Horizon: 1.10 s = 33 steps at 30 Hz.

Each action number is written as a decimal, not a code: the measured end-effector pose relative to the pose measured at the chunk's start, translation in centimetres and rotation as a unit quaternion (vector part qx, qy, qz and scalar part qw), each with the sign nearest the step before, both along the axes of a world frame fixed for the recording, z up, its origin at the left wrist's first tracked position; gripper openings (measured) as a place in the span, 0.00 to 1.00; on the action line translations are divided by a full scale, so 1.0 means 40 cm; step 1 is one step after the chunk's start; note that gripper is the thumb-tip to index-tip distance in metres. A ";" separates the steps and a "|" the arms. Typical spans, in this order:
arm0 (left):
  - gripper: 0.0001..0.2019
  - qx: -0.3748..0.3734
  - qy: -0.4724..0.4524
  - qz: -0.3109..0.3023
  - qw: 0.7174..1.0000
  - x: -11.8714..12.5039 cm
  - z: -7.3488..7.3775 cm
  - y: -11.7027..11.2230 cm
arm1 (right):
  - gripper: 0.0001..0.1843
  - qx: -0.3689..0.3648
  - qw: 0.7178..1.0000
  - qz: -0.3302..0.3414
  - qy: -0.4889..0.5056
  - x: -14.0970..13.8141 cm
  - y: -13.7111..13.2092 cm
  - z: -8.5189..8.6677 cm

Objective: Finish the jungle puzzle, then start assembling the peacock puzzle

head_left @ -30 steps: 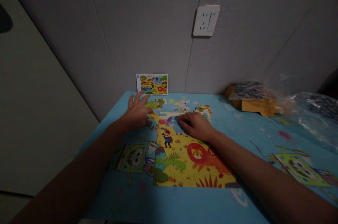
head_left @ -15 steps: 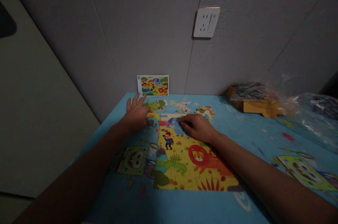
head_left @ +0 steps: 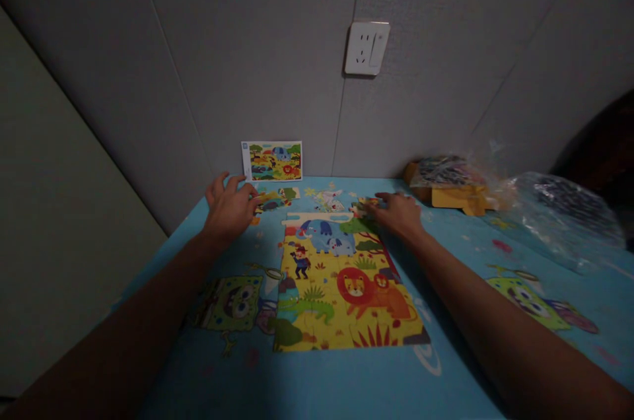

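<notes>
A partly joined jigsaw puzzle [head_left: 321, 288] of elephants, lions and a crocodile lies flat, its top edge uneven. My left hand [head_left: 230, 209] is beyond its upper left corner, fingers bent and apart, beside a cluster of loose puzzle pieces [head_left: 272, 201]. Whether a fingertip touches a piece is unclear. At the upper right, my right hand [head_left: 400, 215] has thumb and index finger apart by other loose pieces [head_left: 364, 204], partly covering them. Against the wall leans a picture card [head_left: 275, 161] showing a similar animal scene.
The blue table cover [head_left: 198, 360] carries printed cartoon figures. To the right stand an open orange box [head_left: 456, 197] and a clear plastic bag [head_left: 559, 215] with dark contents. The grey wall behind bears a socket plate [head_left: 367, 48].
My right hand has left the elephant area and moved to the loose pieces at the right. My left hand has drawn back leftward; the pieces beside the puzzle's left edge have shifted away. The view turned slightly.
</notes>
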<state>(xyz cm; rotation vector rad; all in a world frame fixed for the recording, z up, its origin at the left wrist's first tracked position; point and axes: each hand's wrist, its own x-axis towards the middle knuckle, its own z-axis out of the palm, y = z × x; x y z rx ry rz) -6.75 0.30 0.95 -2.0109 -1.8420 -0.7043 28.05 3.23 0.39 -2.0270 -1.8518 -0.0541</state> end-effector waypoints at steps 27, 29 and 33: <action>0.24 -0.106 -0.046 -0.066 0.991 0.002 -0.041 0.027 | 0.25 -0.068 0.996 0.062 0.002 -0.049 -0.007 0.008; 0.22 -0.050 -0.057 -0.143 0.987 0.011 -0.031 0.022 | 0.19 0.004 0.994 0.101 0.036 -0.071 -0.027 0.017; 0.25 -0.015 -0.096 -0.302 0.948 0.055 -0.016 -0.012 | 0.13 0.043 0.948 0.290 0.126 -0.149 -0.098 0.026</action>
